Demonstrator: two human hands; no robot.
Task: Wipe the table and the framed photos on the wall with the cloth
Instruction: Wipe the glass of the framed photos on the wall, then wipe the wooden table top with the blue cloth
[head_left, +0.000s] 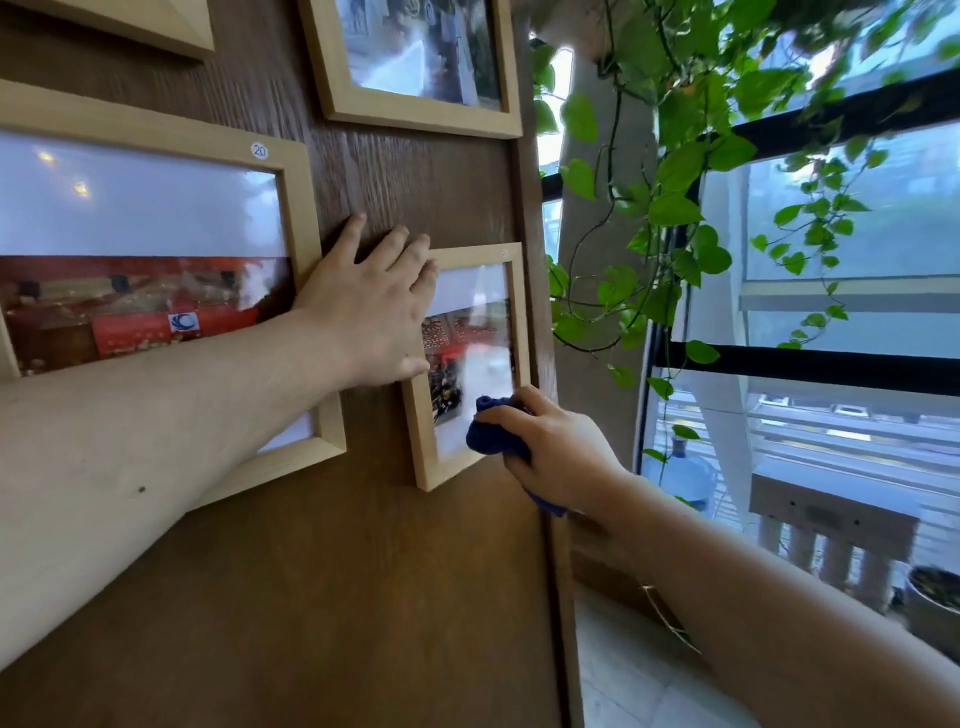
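A small framed photo (470, 338) in a light wood frame hangs on the dark wood wall (311, 597). My left hand (371, 306) lies flat, fingers spread, over the frame's upper left corner and the wall beside it. My right hand (550, 447) grips a bunched dark blue cloth (493, 434) and presses it against the glass at the frame's lower right. A large framed photo (140, 249) with a "20" sticker hangs to the left, partly behind my left forearm. Another framed photo (415, 57) hangs above. No table is in view.
A fourth frame corner (156, 26) shows at the top left. The wall ends at a vertical edge right of the small frame. Beyond it, trailing green vines (675, 208) hang before black-framed windows (831, 364). A plant pot (930, 597) sits low at the right.
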